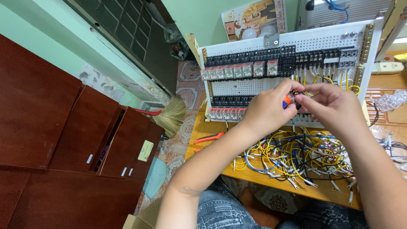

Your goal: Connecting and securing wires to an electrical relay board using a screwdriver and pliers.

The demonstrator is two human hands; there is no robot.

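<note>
Two hands [267,111] [335,106] (one likely pinching an orange-handled screwdriver [287,100]) meet at one panel [254,87].

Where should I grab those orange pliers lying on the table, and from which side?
Take the orange pliers by their two handles, which point left toward the table's open edge. Come from the left and above: the tangle of wires lies to the right, and the white panel stands close behind. They seem to lie flat, so close your grip over both handles together. The tip end is hard to make out.
</note>
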